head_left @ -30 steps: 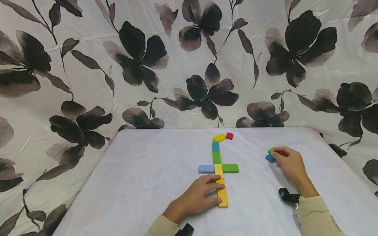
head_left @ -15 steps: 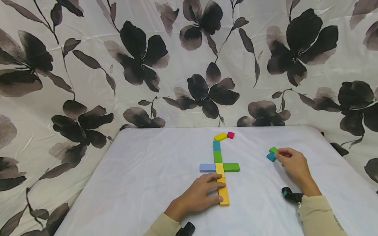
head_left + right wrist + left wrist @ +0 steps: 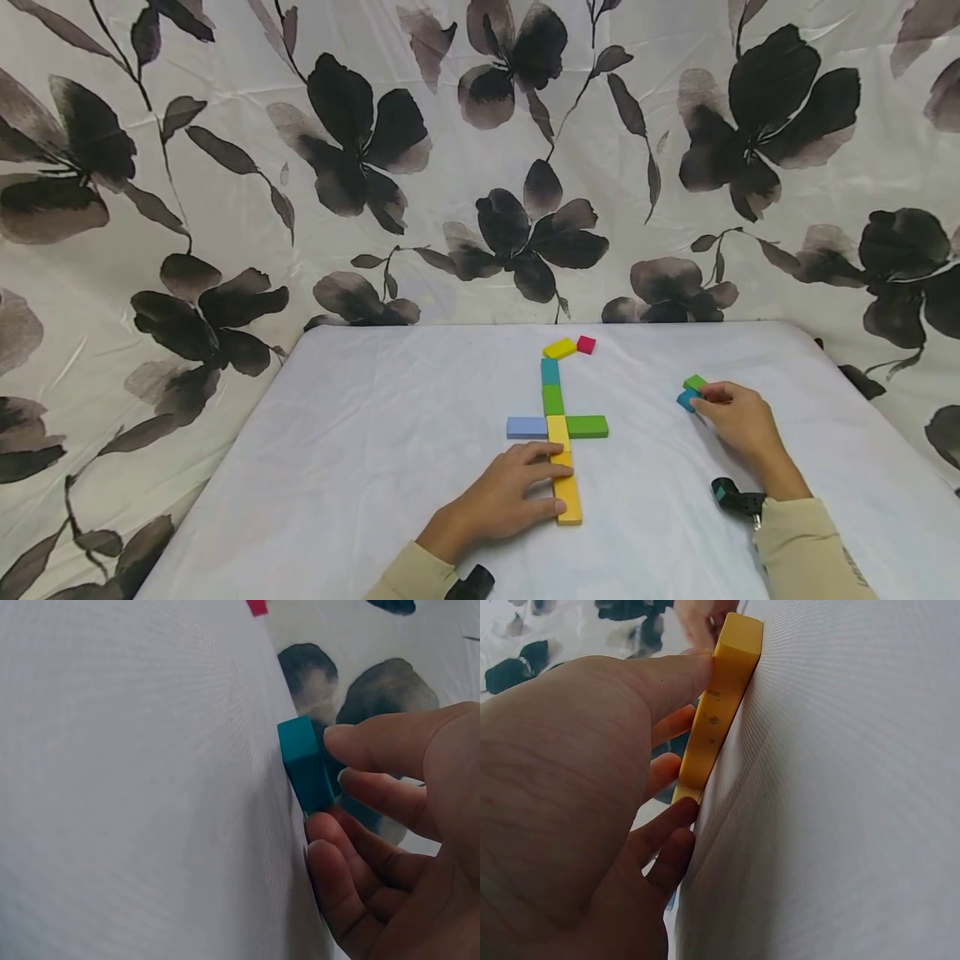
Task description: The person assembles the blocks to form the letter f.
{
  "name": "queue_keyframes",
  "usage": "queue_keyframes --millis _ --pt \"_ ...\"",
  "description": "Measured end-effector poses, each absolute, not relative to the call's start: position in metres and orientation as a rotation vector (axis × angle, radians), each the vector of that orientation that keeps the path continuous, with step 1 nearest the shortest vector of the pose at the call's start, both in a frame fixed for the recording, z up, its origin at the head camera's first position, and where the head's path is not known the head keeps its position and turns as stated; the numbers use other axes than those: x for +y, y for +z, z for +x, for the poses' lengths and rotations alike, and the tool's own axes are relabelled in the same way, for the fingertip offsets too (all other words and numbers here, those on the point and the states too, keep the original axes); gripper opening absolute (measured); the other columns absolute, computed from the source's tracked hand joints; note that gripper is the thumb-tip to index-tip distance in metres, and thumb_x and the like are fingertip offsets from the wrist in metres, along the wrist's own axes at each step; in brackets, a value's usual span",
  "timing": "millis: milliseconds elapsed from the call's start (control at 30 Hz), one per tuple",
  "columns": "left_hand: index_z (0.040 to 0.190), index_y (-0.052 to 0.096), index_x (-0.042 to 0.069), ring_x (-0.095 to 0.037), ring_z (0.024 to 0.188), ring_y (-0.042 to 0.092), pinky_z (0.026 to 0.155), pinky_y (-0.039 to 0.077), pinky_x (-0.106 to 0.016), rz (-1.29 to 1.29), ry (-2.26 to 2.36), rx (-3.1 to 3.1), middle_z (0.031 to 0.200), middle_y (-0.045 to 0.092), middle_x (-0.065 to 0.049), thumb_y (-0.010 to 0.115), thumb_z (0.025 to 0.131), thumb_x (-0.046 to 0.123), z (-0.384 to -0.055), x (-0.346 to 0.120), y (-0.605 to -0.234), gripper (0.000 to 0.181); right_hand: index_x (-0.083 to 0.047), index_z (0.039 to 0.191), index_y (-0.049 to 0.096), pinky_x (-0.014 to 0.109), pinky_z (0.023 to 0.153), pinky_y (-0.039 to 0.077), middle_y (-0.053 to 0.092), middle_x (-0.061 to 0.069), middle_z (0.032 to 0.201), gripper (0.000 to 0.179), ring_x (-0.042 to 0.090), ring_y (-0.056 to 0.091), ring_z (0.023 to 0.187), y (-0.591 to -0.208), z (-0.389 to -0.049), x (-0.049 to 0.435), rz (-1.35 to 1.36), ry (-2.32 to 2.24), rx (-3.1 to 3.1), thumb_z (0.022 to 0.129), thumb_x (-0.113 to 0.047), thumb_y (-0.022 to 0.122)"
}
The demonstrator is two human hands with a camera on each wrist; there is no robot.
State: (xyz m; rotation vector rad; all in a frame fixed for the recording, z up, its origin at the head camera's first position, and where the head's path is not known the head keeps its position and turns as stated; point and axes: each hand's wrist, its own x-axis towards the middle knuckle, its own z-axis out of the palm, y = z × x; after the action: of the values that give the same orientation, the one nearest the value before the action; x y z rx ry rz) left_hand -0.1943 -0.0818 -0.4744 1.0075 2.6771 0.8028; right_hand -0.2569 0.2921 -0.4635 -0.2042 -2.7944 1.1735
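Note:
My left hand lies along the left side of a yellow block, its fingers and thumb touching it. In the left wrist view the thumb is at one end of this yellow block. A shorter yellow block adjoins its far end. Over at the right, my right hand has its thumb and fingers at a blue block, holding it close to the cloth. In the right wrist view the blue block sits at the fingertips. A green block adjoins it on the far side.
Blocks form a cross: a light blue block to the left, a green block to the right, another green block and a teal block beyond. Slanted yellow and red blocks finish it. A white cloth covers the table.
My right fingers have shifted from the green block to the blue one, leaving the green block's top exposed. The left hand stays in place on the yellow block.

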Motion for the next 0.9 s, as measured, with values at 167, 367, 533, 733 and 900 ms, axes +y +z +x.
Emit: queue_keyframes --millis 167,367,533,733,900 --pt "0.14 0.059 0.035 -0.015 0.14 0.036 0.113 0.034 -0.046 1.004 0.802 2.671 0.153 0.039 0.014 0.06 0.098 0.049 -0.1939 -0.0821 -0.4748 0.044 0.007 0.123 0.062 0.055 0.09 0.047 0.063 0.029 0.119 0.041 0.042 0.057 0.108 -0.4661 -0.2569 0.2921 -0.163 1.123 -2.799 0.096 -0.024 0.066" --pt "0.141 0.059 0.035 -0.015 0.14 0.035 0.113 0.033 -0.046 1.011 0.804 2.675 0.153 0.039 0.014 0.06 0.098 0.05 -0.195 -0.0825 -0.4763 0.045 0.007 0.124 0.062 0.056 0.088 0.046 0.062 0.027 0.115 0.041 0.041 0.056 0.105 -0.4656 -0.2582 0.2917 -0.153 1.093 -2.832 0.096 -0.023 0.065" --pt "0.14 0.059 0.036 -0.015 0.141 0.035 0.113 0.033 -0.046 1.009 0.807 2.677 0.153 0.039 0.014 0.06 0.098 0.05 -0.1952 -0.0827 -0.4765 0.045 0.009 0.128 0.059 0.055 0.086 0.047 0.06 0.028 0.115 0.046 0.041 0.055 0.104 -0.4633 -0.2583 0.2911 -0.152 1.071 -2.87 0.096 -0.023 0.065" --pt "0.14 0.059 0.036 -0.014 0.14 0.035 0.113 0.033 -0.047 0.987 0.819 2.665 0.153 0.039 0.015 0.06 0.098 0.05 -0.1943 -0.0826 -0.4758 0.044 0.012 0.131 0.056 0.056 0.088 0.047 0.059 0.03 0.116 0.051 0.043 0.055 0.105 -0.4625 -0.2574 0.291 -0.144 1.052 -2.901 0.096 -0.024 0.065" --pt "0.14 0.059 0.035 -0.014 0.141 0.035 0.113 0.033 -0.047 1.001 0.817 2.67 0.153 0.038 0.014 0.06 0.098 0.05 -0.1943 -0.0833 -0.4754 0.044 0.014 0.131 0.055 0.058 0.091 0.045 0.06 0.032 0.119 0.053 0.046 0.055 0.11 -0.4609 -0.2573 0.289 -0.115 1.028 -2.914 0.096 -0.024 0.065"
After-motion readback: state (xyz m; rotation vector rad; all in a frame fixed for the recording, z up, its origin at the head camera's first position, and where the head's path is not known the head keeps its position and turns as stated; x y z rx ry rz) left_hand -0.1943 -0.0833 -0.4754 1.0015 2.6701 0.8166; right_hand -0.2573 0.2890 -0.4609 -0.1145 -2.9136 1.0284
